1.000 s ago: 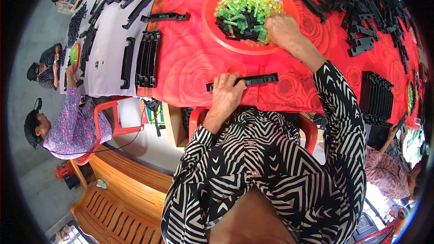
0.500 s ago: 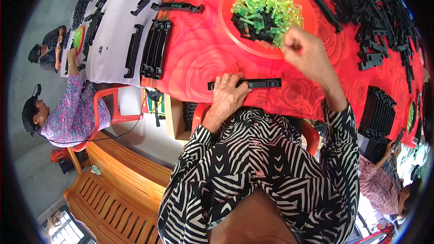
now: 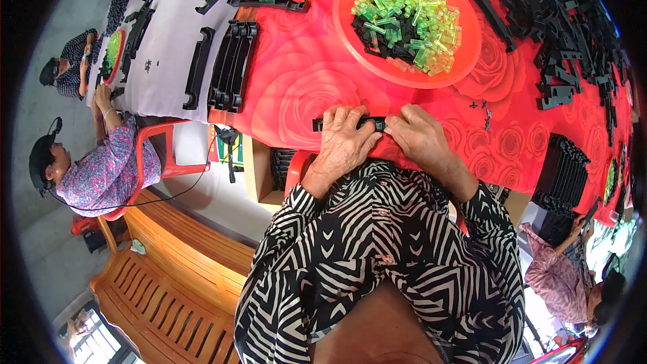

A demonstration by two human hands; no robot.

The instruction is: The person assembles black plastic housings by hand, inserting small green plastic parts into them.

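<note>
A slim black plastic bar (image 3: 318,125) lies at the table's near edge in front of me. My left hand (image 3: 345,140) grips it, fingers curled over its far side and thumb near its middle. My right hand (image 3: 423,140) is closed at the bar's right part, thumb and fingers pressed together and covering that end. Anything small between those fingertips is hidden. Beyond my hands stands a round red tray (image 3: 418,79). It holds a heap of yellow-green clear plastic tubes (image 3: 438,23) beside small black parts (image 3: 403,49).
A few tiny black pieces (image 3: 487,120) lie on the red rose-patterned tablecloth (image 3: 303,87). Stacked black bars (image 3: 234,67) sit at left, more bars (image 3: 563,172) at right. A pile of black parts (image 3: 559,40) covers the far right. Another person (image 3: 108,162) sits at left.
My right hand has come down from the tray's near edge to the right part of the black bar. My left hand keeps its hold. The view has shifted slightly.
</note>
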